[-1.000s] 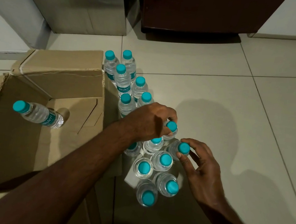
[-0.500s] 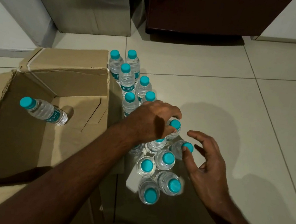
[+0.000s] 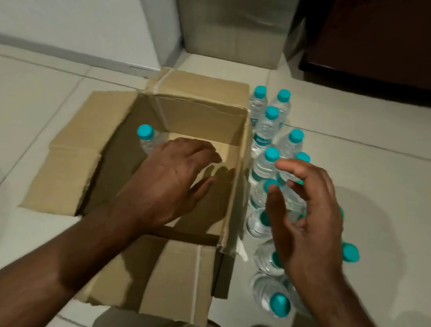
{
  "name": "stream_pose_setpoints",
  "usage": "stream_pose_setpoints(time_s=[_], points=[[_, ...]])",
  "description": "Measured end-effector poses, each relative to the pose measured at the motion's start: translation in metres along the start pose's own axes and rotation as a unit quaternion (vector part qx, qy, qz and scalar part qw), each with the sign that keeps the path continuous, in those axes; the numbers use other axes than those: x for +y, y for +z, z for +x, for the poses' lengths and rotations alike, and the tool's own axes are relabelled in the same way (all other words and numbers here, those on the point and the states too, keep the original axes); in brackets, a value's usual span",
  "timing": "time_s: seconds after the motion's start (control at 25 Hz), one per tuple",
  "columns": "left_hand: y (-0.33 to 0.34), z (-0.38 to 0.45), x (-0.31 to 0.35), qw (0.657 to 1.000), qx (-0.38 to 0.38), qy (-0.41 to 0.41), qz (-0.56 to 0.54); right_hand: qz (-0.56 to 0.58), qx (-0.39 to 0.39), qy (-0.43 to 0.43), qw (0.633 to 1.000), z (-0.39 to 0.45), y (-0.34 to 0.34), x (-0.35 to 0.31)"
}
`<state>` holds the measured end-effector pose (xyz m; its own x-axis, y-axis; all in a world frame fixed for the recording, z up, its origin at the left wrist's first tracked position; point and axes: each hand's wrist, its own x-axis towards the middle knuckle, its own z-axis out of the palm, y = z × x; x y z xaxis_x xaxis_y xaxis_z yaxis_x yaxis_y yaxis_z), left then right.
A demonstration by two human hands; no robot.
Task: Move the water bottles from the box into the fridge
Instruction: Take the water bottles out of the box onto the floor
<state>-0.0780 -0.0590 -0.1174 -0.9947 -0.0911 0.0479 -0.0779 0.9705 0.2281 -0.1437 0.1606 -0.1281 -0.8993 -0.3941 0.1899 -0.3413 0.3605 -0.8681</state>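
Carefully, the left hand [image 3: 170, 182] is reaching, fingers [image 3: 205, 149] spread empty, for the last bottle [image 3: 147, 139] just beyond them; right hand [image 3: 307, 215] is hovering open.

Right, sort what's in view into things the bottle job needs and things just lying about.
Needed:
- open brown cardboard box
- clear plastic bottle with teal cap inside the box
- teal-capped clear bottles standing on the floor
- left hand
- right hand

Lying about:
- dark brown wooden cabinet
- grey metal cabinet

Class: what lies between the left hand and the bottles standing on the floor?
In the head view, the box's right wall separates the left hand from the floor bottles.
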Motion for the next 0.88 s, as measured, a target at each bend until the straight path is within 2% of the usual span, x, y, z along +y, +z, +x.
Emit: stream_pose_setpoints(time_s=[0.16, 0.32, 0.4, 0.6, 0.88], points=[[-0.013, -0.045, -0.052, 0.994, 0.047, -0.092, 0.048, 0.025, -0.092, -0.042, 0.995, 0.025, 0.067, -0.039], [-0.011, -0.072, -0.08, 0.977, 0.063, -0.193, 0.063, -0.033, -0.233, -0.043, 0.971, 0.056, 0.124, -0.062], [-0.005, -0.08, -0.087, 0.967, 0.061, -0.244, 0.047, -0.062, -0.275, -0.034, 0.959, 0.068, 0.15, -0.065], [0.011, -0.091, -0.094, 0.949, 0.064, -0.306, -0.033, -0.119, -0.266, 0.004, 0.956, 0.09, 0.202, -0.057], [0.015, -0.091, -0.09, 0.938, 0.074, -0.326, -0.092, -0.157, -0.284, -0.027, 0.946, 0.098, 0.227, -0.038]])
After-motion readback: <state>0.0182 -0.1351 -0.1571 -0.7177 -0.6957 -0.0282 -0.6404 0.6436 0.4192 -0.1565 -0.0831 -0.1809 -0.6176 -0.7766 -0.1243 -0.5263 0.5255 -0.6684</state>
